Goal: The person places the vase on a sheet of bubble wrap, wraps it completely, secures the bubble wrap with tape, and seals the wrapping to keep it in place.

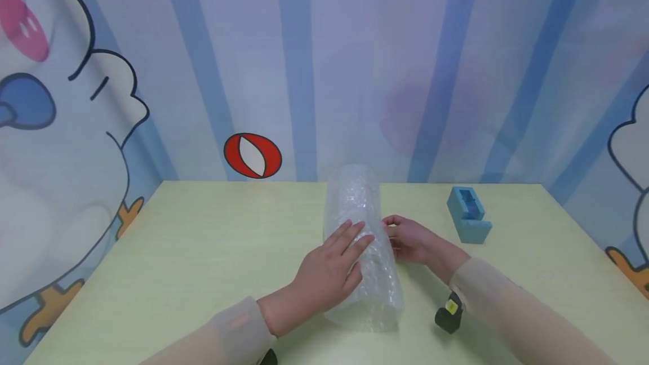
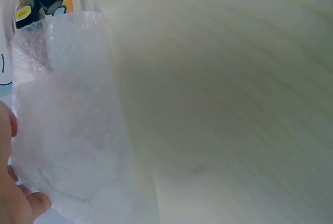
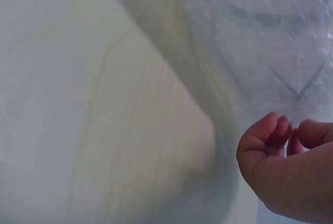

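A roll of clear bubble wrap [image 1: 355,201] lies lengthwise in the middle of the table, its loose end toward me. My left hand [image 1: 327,272] rests on top of it with fingers extended. On the right side, my right hand [image 1: 410,240] holds the wrap's edge between curled fingers and thumb. The right wrist view shows that hand [image 3: 291,167] with its fingertips at the edge of the bubble wrap [image 3: 260,42]. At the left of the left wrist view, part of my left hand [image 2: 21,198] lies against the bubble wrap [image 2: 78,120].
A blue tape dispenser [image 1: 469,216] stands at the back right of the pale yellow table [image 1: 203,241]. Behind the table hangs a striped blue backdrop [image 1: 345,72] with cartoon figures. A black wrist camera [image 1: 449,313] hangs under the right sleeve.
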`<state>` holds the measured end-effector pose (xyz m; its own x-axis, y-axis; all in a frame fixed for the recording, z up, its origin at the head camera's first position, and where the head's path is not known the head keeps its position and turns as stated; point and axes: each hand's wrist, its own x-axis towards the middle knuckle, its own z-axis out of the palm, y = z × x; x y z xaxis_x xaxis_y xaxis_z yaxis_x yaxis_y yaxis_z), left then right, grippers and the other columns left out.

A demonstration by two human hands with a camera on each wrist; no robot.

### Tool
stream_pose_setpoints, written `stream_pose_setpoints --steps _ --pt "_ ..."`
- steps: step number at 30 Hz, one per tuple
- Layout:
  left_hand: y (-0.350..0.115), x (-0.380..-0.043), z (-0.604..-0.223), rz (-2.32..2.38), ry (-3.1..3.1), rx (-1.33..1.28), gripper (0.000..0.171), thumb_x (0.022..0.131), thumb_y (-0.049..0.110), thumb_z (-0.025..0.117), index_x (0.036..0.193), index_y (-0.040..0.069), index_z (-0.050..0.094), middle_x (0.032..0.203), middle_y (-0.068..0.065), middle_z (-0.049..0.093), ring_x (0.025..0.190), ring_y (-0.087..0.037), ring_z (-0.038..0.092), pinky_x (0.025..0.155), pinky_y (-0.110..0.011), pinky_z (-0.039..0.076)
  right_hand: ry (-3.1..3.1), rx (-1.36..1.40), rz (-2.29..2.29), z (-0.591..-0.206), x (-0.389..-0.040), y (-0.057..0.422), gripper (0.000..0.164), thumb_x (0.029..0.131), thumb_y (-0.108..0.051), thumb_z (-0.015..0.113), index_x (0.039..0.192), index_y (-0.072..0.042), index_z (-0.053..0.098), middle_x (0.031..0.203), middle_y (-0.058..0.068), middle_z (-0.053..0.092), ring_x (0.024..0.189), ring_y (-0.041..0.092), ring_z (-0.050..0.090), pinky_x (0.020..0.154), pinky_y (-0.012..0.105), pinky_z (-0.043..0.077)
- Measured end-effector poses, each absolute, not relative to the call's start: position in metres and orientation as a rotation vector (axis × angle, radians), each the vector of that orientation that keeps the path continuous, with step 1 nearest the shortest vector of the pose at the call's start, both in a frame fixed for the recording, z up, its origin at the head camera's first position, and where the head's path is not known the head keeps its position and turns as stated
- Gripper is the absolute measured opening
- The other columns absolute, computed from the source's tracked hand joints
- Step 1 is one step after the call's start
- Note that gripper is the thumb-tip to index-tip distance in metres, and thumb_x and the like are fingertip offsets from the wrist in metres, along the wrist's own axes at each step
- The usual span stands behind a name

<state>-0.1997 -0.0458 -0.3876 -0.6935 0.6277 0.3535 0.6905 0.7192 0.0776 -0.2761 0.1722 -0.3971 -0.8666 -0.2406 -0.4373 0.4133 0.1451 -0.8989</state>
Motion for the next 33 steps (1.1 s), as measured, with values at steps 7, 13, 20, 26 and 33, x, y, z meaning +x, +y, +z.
stream_pose_setpoints --steps 7,13,20,26,33 --pt "-0.046 -0.201 -0.388 -0.246 -2.587 -1.061 0.048 0.103 0.023 0.059 0.15 0.013 0.052 0.159 -0.011 0.048 0.149 -0.03 0.046 0.103 -0.036 0.057 2.023 0.216 -1.796 -0.398 -0.27 0.166 0.018 0.106 -0.009 0.046 0.123 -0.007 0.045 0.106 0.002 0.054 0.09 0.015 0.054 0.073 0.024 0.047" --pt "-0.046 -0.203 -0.39 -0.273 -2.561 -1.058 0.048 0.103 0.024 0.06 0.149 0.014 0.053 0.158 -0.011 0.05 0.149 -0.029 0.046 0.104 -0.036 0.056 2.035 0.212 -1.79 -0.398 -0.272 0.165 0.019 0.105 -0.008 0.045 0.124 -0.003 0.045 0.11 0.004 0.054 0.096 0.017 0.054 0.075 0.024 0.05" --pt "-0.046 -0.201 -0.391 -0.3 -2.565 -1.052 0.049 0.102 0.023 0.06 0.15 0.013 0.052 0.158 -0.011 0.049 0.149 -0.03 0.046 0.109 -0.038 0.053 1.973 0.236 -1.803 -0.398 -0.273 0.164 0.021 0.106 -0.005 0.041 0.126 -0.001 0.043 0.113 0.006 0.05 0.098 0.017 0.05 0.078 0.023 0.049" --pt "-0.045 -0.202 -0.389 -0.307 -2.572 -1.057 0.048 0.102 0.023 0.06 0.149 0.013 0.053 0.158 -0.011 0.05 0.148 -0.031 0.046 0.108 -0.038 0.054 1.954 0.205 -1.828 -0.397 -0.272 0.164 0.016 0.104 -0.003 0.04 0.119 -0.004 0.043 0.106 0.003 0.049 0.093 0.014 0.049 0.077 0.024 0.049" --pt "-0.05 -0.206 -0.375 -0.222 -2.59 -1.131 0.048 0.101 0.028 0.064 0.146 0.014 0.056 0.155 -0.01 0.054 0.145 -0.029 0.051 0.1 -0.038 0.058 1.932 0.219 -1.87 -0.397 -0.271 0.163 0.014 0.104 -0.004 0.039 0.117 -0.004 0.044 0.104 0.003 0.049 0.094 0.015 0.049 0.076 0.024 0.049"
